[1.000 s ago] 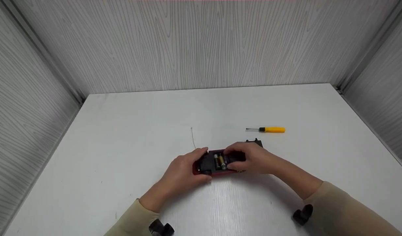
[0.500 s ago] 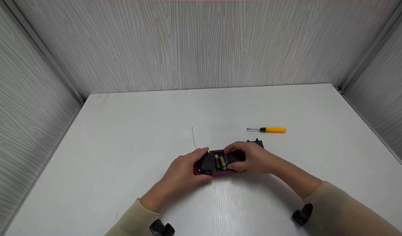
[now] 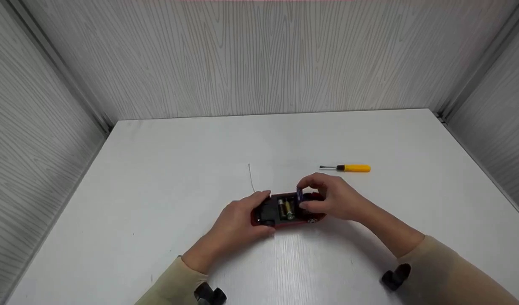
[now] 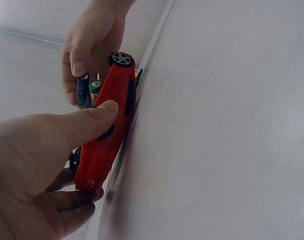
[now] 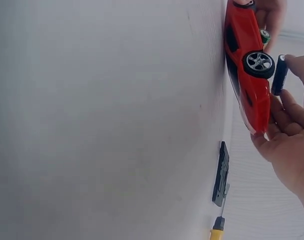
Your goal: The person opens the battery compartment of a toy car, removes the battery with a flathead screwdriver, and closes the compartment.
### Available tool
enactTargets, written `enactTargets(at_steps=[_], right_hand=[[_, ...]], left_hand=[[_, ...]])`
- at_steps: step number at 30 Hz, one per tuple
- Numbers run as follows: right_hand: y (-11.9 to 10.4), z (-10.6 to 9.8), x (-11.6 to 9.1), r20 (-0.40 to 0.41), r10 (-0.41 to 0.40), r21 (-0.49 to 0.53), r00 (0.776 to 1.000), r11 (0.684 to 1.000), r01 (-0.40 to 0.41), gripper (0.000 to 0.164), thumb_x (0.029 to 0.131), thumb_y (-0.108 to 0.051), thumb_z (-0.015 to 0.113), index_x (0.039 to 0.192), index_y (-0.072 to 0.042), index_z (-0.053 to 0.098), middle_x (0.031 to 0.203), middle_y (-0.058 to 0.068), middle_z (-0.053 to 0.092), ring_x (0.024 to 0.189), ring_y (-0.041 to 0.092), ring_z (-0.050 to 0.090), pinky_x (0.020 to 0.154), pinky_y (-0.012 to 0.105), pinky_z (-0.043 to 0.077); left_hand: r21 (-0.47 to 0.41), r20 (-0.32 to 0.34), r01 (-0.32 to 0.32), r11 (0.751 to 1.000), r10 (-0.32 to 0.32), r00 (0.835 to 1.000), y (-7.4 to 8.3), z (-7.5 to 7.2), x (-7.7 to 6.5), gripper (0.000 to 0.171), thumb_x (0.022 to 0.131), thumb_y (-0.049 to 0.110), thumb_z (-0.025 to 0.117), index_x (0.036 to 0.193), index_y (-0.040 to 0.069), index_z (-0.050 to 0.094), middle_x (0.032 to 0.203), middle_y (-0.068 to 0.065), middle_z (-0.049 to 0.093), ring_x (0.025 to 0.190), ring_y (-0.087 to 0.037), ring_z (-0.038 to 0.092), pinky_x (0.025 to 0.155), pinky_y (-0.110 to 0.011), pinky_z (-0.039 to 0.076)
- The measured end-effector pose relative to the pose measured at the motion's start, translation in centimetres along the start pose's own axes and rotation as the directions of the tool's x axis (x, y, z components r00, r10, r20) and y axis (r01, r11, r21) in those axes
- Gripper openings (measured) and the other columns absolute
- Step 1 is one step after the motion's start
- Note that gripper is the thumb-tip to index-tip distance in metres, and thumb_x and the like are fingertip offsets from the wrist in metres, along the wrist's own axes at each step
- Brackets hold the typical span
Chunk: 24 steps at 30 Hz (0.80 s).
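A red toy car (image 3: 304, 221) lies wheels up on the white table, its battery compartment facing upward. My left hand (image 3: 236, 220) grips one end of the car, thumb along the near side and fingers on the far side. Two batteries, one dark-and-gold battery (image 3: 282, 208) and one with a green end (image 4: 95, 86), sit in the compartment. Between thumb and fingers, my right hand (image 3: 340, 198) pinches a dark blue battery (image 5: 280, 75), held just above the car's underside. The right hand partly hides the car's other end in the head view.
Beyond the car lies a yellow-handled screwdriver (image 3: 356, 168). A flat black plastic piece (image 5: 221, 175) rests near its tip in the right wrist view. From the car's far side, a thin wire (image 3: 250, 178) runs across the table. Wood-grain panels (image 3: 259, 59) enclose the back and sides.
My right hand has lifted the dark blue battery up out of the compartment, moving slightly right and away. It now covers the black piece in the head view. The left hand stays still.
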State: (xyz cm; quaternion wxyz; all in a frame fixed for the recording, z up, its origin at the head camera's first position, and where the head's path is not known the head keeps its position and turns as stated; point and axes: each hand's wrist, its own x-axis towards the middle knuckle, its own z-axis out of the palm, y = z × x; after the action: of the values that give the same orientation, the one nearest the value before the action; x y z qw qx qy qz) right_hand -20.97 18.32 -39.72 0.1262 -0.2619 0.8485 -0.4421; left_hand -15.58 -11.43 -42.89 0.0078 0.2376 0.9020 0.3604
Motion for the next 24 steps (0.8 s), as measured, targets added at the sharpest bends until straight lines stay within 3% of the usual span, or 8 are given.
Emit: enactTargets(at_steps=[5, 10, 15, 20, 24], right_hand=[[0.3, -0.8, -0.3, -0.031, -0.01, 0.011, 0.999, 1.0, 0.011, 0.04, 0.09, -0.022, 0.087, 0.126, -0.018, 0.07, 0.122, 0.0, 0.07, 0.106, 0.025, 0.068, 0.099, 0.047, 0.056], [0.6, -2.1, -0.8, -0.093, -0.043, -0.002, 0.995, 0.999, 0.043, 0.042, 0.09, -0.018, 0.087, 0.129, -0.016, 0.071, 0.127, -0.001, 0.07, 0.123, 0.025, 0.066, 0.11, 0.051, 0.05], [1.1, -3.9, -1.6, -0.152, -0.064, 0.021, 0.986, 0.997, 0.068, 0.043, 0.092, -0.014, 0.085, 0.132, -0.015, 0.07, 0.132, -0.002, 0.069, 0.132, 0.02, 0.061, 0.116, 0.037, 0.045], [2.1, -5.5, -2.6, -0.195, -0.059, 0.01, 0.979, 0.998, 0.063, 0.044, 0.092, -0.014, 0.085, 0.133, -0.015, 0.069, 0.134, -0.001, 0.069, 0.132, 0.018, 0.061, 0.111, 0.021, 0.045], [3.0, -6.3, -3.4, -0.218, -0.05, -0.035, 0.975, 0.998, 0.044, 0.045, 0.093, -0.015, 0.085, 0.134, -0.015, 0.068, 0.134, 0.001, 0.069, 0.132, 0.02, 0.062, 0.109, 0.019, 0.045]], left_hand=[[-0.005, 0.006, 0.014, 1.0, -0.014, 1.0, -0.1, 0.0, 0.0, 0.084, 0.087, 0.032, 0.09, 0.159, 0.011, 0.051, 0.157, -0.007, 0.055, 0.139, -0.026, 0.056, 0.115, -0.046, 0.045], [-0.012, 0.014, 0.028, 1.0, -0.028, 1.0, 0.2, -0.1, 0.0, 0.085, 0.087, 0.031, 0.09, 0.159, 0.011, 0.05, 0.158, -0.007, 0.054, 0.142, -0.026, 0.054, 0.116, -0.047, 0.044], [-0.006, 0.019, 0.036, 0.999, -0.036, 0.999, 0.3, -0.1, -0.1, 0.086, 0.086, 0.031, 0.091, 0.16, 0.012, 0.049, 0.158, -0.008, 0.053, 0.143, -0.027, 0.053, 0.117, -0.047, 0.043], [0.0, 0.017, 0.033, 0.999, -0.033, 0.999, 0.2, 0.0, -0.1, 0.086, 0.086, 0.032, 0.091, 0.16, 0.013, 0.05, 0.158, -0.008, 0.054, 0.143, -0.027, 0.053, 0.117, -0.047, 0.043], [0.002, 0.013, 0.027, 1.0, -0.027, 1.0, 0.1, 0.0, -0.1, 0.086, 0.086, 0.032, 0.091, 0.159, 0.013, 0.05, 0.157, -0.008, 0.054, 0.142, -0.026, 0.054, 0.117, -0.047, 0.043]])
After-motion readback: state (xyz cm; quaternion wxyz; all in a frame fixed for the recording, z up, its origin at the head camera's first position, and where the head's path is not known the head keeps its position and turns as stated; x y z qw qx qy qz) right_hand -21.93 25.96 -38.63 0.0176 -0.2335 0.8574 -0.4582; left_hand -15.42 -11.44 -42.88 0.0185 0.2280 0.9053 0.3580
